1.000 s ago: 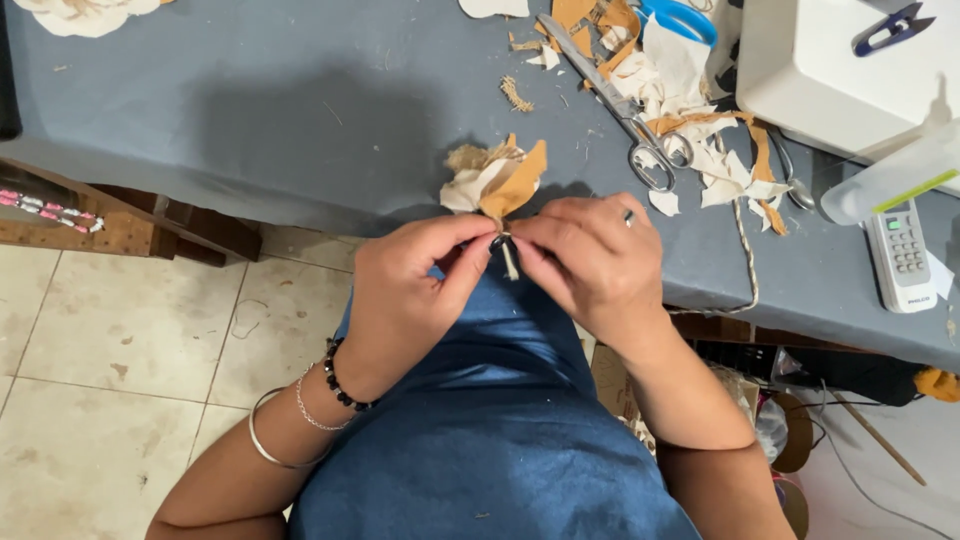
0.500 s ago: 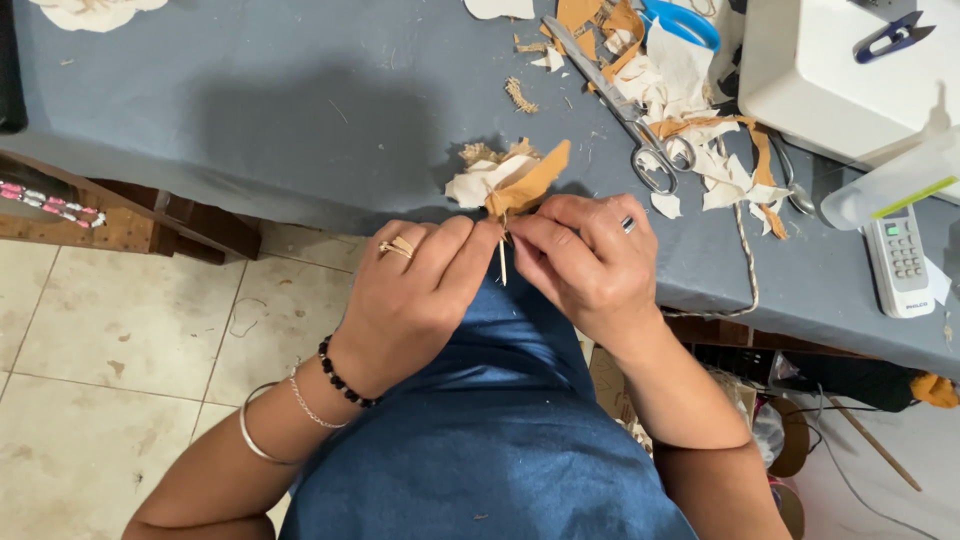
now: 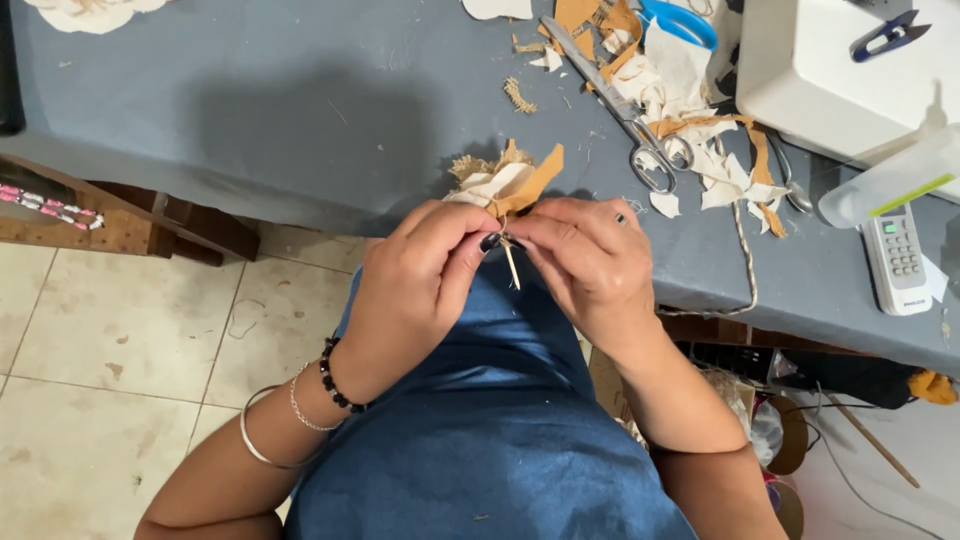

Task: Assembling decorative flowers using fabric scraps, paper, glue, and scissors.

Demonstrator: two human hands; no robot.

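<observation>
Stick (image 3: 511, 264) pinched between both hands (image 3: 505, 265)

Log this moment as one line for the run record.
left hand: pinching stick | right hand: pinching stick top | scraps: at table edge, beside hands | scissors: on table, untouched

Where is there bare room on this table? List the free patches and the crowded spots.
Free: the wide grey table left of the scissors, up to the pale scraps at the far-left corner. Also a strip between the cord and the remote. Crowded: the cuttings around the scissors, the white machine, and the edge by both hands.
</observation>
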